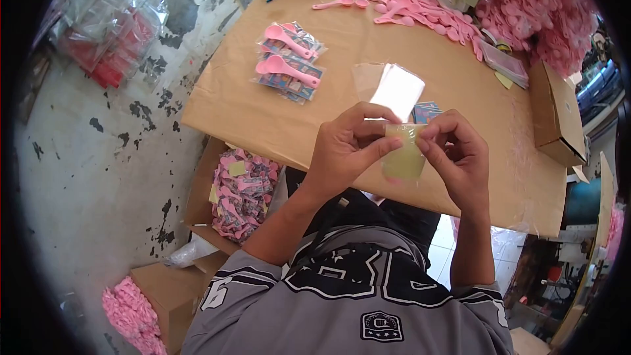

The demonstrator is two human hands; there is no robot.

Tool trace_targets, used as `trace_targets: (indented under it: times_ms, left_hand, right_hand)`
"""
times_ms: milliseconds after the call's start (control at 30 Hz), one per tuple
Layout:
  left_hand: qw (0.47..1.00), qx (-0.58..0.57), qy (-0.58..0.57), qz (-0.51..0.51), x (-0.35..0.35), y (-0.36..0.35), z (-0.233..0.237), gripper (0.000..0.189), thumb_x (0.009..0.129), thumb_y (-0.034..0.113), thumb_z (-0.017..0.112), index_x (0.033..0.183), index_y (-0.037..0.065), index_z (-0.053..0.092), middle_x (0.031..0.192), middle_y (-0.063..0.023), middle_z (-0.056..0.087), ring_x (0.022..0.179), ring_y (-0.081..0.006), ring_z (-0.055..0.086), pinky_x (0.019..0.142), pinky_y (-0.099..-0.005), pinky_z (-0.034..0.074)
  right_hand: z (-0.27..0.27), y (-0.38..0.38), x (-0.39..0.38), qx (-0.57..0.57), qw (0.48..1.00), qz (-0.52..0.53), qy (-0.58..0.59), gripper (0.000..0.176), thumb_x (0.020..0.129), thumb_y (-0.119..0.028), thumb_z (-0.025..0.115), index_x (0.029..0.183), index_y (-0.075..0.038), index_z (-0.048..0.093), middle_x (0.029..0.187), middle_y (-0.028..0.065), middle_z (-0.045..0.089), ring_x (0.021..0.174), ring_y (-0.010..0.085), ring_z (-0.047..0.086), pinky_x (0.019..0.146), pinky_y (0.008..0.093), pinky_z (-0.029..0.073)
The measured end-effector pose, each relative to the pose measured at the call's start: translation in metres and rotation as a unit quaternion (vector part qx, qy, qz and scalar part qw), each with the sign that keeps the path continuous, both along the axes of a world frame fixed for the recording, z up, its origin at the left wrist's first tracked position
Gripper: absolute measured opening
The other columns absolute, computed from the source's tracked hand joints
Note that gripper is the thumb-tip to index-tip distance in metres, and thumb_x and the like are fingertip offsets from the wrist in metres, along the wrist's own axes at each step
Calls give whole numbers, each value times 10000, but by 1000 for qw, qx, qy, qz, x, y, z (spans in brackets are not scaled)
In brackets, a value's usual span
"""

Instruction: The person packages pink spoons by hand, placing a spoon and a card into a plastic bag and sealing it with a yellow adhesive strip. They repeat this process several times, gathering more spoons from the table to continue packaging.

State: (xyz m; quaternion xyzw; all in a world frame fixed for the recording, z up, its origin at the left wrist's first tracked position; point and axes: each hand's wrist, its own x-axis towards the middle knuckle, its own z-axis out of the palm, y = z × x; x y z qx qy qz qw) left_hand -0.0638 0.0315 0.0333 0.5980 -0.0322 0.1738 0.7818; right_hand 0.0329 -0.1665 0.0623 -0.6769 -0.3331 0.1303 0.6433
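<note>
Between my two hands hangs a small clear plastic bag (406, 161) with something flat and yellow-green in it. A bit of pink shows at its lower end, but what that is I cannot make out. My left hand (351, 148) pinches the bag's upper left corner, while my right hand (460, 154) has its fingers closed at the upper right corner. Just beyond them on the table lie a stack of clear, shiny bags (399, 91) and some blue printed cards (427, 112), partly hidden by my right hand. Packed pink measuring spoons (289, 72) with cards lie farther left.
Loose pink spoons (427, 16) spread along the far side of the brown-covered table (230, 105). A large pile of pink spoons (536, 6) and a cardboard box (555, 115) stand at the right. Below the left edge, a box holds several packed spoons (243, 194).
</note>
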Motion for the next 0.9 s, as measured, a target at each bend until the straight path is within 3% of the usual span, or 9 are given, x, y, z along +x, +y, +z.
trace_targets:
  times_ms: [67,100,167,267,400,500,667,800,900]
  left_hand:
    - [1000,9,-13,12,-8,7,10,230,997,-85,667,1219,-34,700,1219,-222,762,1173,-225,732,970,-333,602]
    - [986,126,-72,86,-12,16,16,234,989,-86,673,1214,-33,707,1218,-212,766,1165,-240,739,986,-347,596]
    - [891,348,-178,232,-19,36,29,241,972,-88,685,1203,-31,722,1216,-192,773,1149,-270,752,1019,-376,583]
    - [724,546,-289,309,-19,87,43,325,927,-25,731,1249,20,733,1222,-148,773,1168,-340,741,1051,-440,554]
    - [789,555,-68,254,-2,136,-5,317,938,11,706,1247,76,741,1268,-114,756,1328,-314,646,1217,-526,385]
    - [784,576,-25,232,-7,159,-27,292,961,36,690,1242,88,747,1269,-119,757,1307,-312,662,1230,-528,369]
    - [863,449,2,234,-13,162,-31,259,970,36,693,1217,73,760,1241,-150,765,1276,-334,678,1185,-469,437]
    - [921,264,32,284,-8,151,-39,276,964,34,705,1235,33,755,1275,-158,757,1272,-290,693,1190,-440,441]
    - [834,366,21,413,-10,147,-42,525,930,141,791,1419,26,638,1437,-226,650,1404,-377,578,1210,-470,399]
  right_hand:
    - [5,6,-1,21,1000,-14,1,170,982,-25,737,1128,-22,650,997,-15,612,789,8,512,677,175,443]
    - [8,8,-1,32,999,-32,-6,195,986,-25,734,1157,-26,640,998,-18,612,785,9,507,676,178,447]
    - [11,12,0,38,998,-43,-15,226,992,-30,730,1192,-30,626,999,-20,615,781,9,501,675,183,452]
    - [13,11,11,16,1000,-15,-22,208,993,-58,731,1180,-37,643,1004,-23,626,774,6,498,674,188,447]
    - [12,30,26,-100,991,40,-81,186,971,-120,758,1116,-35,677,933,-15,650,747,30,519,671,225,457]
    - [11,62,42,-138,969,56,-196,243,971,-182,764,1130,-23,670,917,38,684,775,109,598,706,284,495]
    - [-9,159,77,-133,941,51,-307,613,947,-465,781,1327,-13,615,1254,174,695,1141,331,676,951,416,545]
    - [-30,264,121,-259,935,45,-236,1154,809,-868,649,1379,133,574,1345,368,630,1354,394,591,1010,481,540]
    - [-30,308,125,-346,926,107,-104,1227,735,-908,663,1362,145,587,1272,393,647,1359,449,562,980,491,555]
